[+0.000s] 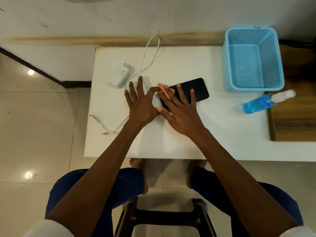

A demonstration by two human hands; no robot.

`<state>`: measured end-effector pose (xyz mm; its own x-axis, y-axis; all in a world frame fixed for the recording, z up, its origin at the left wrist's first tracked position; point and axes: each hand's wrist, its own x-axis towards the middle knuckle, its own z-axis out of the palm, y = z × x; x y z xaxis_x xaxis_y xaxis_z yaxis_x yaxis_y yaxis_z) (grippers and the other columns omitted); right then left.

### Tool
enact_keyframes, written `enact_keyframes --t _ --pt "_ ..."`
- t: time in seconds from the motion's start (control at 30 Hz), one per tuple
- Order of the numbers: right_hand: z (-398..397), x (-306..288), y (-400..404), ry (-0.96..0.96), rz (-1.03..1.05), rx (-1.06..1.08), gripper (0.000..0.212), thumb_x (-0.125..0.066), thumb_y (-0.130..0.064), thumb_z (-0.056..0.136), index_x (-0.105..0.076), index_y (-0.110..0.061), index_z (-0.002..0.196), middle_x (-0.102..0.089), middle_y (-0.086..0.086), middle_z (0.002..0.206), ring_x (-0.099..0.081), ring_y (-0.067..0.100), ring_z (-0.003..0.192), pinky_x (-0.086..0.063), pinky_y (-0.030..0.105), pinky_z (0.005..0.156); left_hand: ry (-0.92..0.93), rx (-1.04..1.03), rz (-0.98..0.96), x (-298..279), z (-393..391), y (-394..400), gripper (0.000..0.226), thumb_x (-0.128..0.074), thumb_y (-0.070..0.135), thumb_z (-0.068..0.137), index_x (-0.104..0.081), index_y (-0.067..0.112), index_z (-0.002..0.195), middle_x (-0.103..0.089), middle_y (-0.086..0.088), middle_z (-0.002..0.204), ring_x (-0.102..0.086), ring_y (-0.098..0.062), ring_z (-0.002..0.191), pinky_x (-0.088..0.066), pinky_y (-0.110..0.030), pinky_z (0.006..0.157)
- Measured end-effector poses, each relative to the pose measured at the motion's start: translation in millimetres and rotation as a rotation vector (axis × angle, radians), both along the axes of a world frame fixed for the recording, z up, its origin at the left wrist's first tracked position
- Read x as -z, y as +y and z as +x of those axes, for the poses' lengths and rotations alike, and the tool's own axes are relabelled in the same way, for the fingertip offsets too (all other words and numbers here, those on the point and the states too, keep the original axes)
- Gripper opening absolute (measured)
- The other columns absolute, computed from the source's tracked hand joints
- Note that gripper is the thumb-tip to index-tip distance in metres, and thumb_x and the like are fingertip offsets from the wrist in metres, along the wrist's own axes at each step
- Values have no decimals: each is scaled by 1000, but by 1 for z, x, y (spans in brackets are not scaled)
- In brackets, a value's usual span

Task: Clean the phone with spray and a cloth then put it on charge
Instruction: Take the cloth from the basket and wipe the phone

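Basically both hands sit mid-frame on the white surface (171, 142), fingers spread wide. Left hand (141, 106) is open, palm down, fingers fanned toward the upper left; its index finger curls in and its tip touches the orange cloth (163, 90). Not gripping anything. Right hand (181, 113) is also open and flat, lying over the near end of the phone (193, 90), fingers splayed across the dark screen, thumb pointing left toward the other hand. The cloth is a small bunched strip at the phone's left end, partly under the right index finger; whether it is pinched or just pressed, cannot tell.

The phone lies flat, screen up, centre of frame, angled toward the upper right. White charger (120, 76) lies on its side just upper left of the left hand, pins up, unplugged. Its white cable (150, 53) loops toward the top centre and back; the free plug end (96, 118) rests at the surface's left edge. Blue spray bottle (266, 102) lies on its side at right. Blue mesh basket (253, 59) stands upper right.
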<state>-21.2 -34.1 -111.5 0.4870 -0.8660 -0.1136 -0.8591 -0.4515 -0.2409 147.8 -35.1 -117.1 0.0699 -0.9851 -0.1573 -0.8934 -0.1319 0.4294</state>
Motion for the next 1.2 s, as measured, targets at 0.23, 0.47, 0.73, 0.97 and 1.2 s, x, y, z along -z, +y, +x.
enact_keyframes --t 0.23,0.47,0.73,0.97,1.2 --pt "-20 -7 10 -35 -47 -127 59 -10 -59 103 -28 -36 154 -26 -13 162 -12 26 154 -9 63 119 -30 17 -28 0 0 -2 65 -60 67 79 -44 43 138 2 -8 166 11 -40 150 4 -58 117" --pt "-49 -10 10 -4 -91 -136 56 -13 -57 104 -38 -37 151 -38 -15 155 -14 23 154 -8 61 120 -62 30 -8 -4 0 -2 80 -66 77 67 -45 43 137 5 -9 166 13 -42 149 8 -59 116" --pt "-37 -7 10 25 -42 -151 62 -6 -60 102 -22 -34 156 -19 -11 164 -4 27 154 -7 64 119 -42 30 -5 -1 -2 -3 79 -66 75 70 -43 44 138 4 -7 166 12 -39 150 7 -57 117" --pt "-17 -8 0 20 -19 -130 69 3 -65 97 -17 -36 157 -14 -14 165 -1 30 154 -1 68 117 -17 23 11 2 1 -3 77 -65 68 74 -40 40 141 3 -8 166 11 -39 150 8 -55 117" --pt "-13 -12 -7 52 -19 -72 72 4 -67 95 -19 -38 157 -18 -11 164 -2 34 154 1 70 115 -19 32 47 -3 0 -4 83 -67 63 74 -37 34 145 7 -10 165 13 -42 149 8 -57 117"
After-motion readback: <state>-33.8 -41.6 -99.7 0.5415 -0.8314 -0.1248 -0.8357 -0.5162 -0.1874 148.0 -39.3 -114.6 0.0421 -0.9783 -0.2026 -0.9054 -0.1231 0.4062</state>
